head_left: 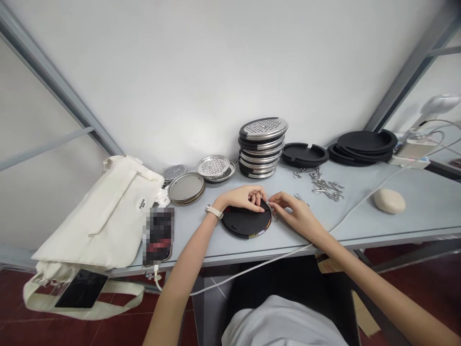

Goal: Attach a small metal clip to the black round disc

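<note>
A black round disc (242, 222) with a shiny, coloured patch on its near rim lies on the desk in front of me. My left hand (248, 198) rests over its far side, fingers curled and thumb pressed on top, gripping it. At the disc's right edge, my right hand (291, 211) pinches a small metal hook clip (274, 217), partly hidden by the fingertips. Several more metal hook clips (326, 187) lie loose beyond the right hand. Behind the disc stands a tall stack of perforated metal plates (262, 129) set in black rings.
Left of the stack are perforated plates (213, 166) and plain metal discs (186, 187). Black round trays (365, 144) sit at the back right. A white cable (345, 223) crosses the desk near a cream case (389, 201). A phone (158, 235) and white bag (104, 216) are left.
</note>
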Motion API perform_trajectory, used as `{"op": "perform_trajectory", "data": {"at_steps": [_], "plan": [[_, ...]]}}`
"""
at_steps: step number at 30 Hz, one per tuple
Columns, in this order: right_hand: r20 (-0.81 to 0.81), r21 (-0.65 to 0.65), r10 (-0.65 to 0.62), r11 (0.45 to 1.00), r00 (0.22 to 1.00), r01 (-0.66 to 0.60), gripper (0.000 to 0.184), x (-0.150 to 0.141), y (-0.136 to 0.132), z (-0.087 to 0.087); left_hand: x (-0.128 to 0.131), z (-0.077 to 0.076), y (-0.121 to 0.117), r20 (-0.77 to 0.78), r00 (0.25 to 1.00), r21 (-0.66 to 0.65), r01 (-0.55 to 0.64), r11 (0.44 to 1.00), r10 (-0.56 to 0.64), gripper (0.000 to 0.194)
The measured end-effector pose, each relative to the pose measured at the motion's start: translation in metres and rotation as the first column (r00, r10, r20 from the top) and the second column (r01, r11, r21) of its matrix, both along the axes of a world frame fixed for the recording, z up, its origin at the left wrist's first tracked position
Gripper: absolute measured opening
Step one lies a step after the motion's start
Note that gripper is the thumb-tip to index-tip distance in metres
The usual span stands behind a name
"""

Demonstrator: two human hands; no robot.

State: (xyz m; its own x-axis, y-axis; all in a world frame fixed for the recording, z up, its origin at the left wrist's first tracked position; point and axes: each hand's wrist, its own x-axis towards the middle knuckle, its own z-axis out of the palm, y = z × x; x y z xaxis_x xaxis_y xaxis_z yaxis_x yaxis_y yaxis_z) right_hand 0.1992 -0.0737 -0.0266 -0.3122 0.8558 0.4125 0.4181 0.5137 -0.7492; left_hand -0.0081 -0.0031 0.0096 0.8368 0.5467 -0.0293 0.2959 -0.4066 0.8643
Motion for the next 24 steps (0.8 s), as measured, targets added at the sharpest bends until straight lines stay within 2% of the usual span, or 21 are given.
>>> {"op": "perform_trajectory", "data": {"at_steps": [16, 24], "plan": [[0.069, 0.054, -0.018, 0.998, 0.997, 0.014, 0.016, 0.0008, 0.0019, -0.0026, 0.0005, -0.0015, 0.0018, 0.023, 1.000, -0.003, 0.005, 1.000, -0.005, 0.032], [0.054, 0.026, 0.000, 1.000, 0.999, -0.001, 0.017, 0.0012, 0.0028, -0.0041, 0.0013, 0.0009, -0.0002, 0.008, 1.000, -0.008, -0.017, 1.000, 0.017, 0.031]]}}
